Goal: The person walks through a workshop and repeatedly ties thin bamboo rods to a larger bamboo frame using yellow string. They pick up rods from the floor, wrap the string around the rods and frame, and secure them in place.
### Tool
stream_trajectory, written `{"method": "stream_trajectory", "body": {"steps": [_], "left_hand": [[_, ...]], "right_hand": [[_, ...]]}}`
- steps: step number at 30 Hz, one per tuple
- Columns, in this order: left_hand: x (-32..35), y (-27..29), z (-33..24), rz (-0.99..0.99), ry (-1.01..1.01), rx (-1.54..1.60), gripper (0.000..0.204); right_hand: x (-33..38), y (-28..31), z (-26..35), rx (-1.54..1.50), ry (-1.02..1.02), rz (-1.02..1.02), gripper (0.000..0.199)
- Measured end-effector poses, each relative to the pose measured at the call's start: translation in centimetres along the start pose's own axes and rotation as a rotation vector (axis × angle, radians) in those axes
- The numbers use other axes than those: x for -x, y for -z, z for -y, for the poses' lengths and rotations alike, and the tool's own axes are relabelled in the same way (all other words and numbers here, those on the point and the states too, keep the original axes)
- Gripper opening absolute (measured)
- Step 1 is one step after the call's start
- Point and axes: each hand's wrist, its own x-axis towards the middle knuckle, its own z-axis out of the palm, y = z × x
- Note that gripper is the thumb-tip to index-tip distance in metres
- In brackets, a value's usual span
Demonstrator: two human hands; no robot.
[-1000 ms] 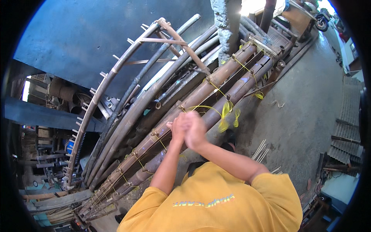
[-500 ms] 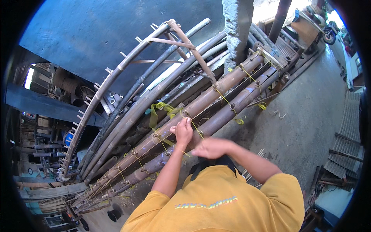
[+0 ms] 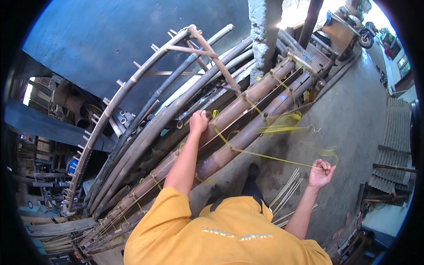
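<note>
Two long brown bamboo poles, an upper pole and a lower pole, lie side by side on a slant with short pegs and yellow ties across them. My left hand is closed against the far side of the upper pole; what its fingers hold is hidden. Out to the right, my right hand pinches a yellow plastic string, stretched taut back to the poles. A loose yellow bundle of string hangs blurred beyond the lower pole.
A curved pegged bamboo frame and more long poles lean along the blue wall. Behind the poles rises a rough concrete post. Thin bamboo sticks lie on the floor; corrugated sheets stand at right.
My right hand has swung from beside the poles far out to the right, drawing the yellow string taut. My left hand has shifted up and left along the upper pole's far side.
</note>
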Motion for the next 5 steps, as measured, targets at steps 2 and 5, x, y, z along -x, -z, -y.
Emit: {"method": "stream_trajectory", "body": {"steps": [2, 5], "left_hand": [[1.2, 2.7, 0.5, -0.022, -0.002, 0.047, 0.044], [5.0, 10.4, 1.2, -0.121, -0.059, -0.038, 0.049]], "right_hand": [[3.8, 9.2, 1.0, 0.064, 0.081, -0.404, 0.04], [12.3, 18.8, -6.6, 0.076, -0.281, -0.873, 0.057]]}}
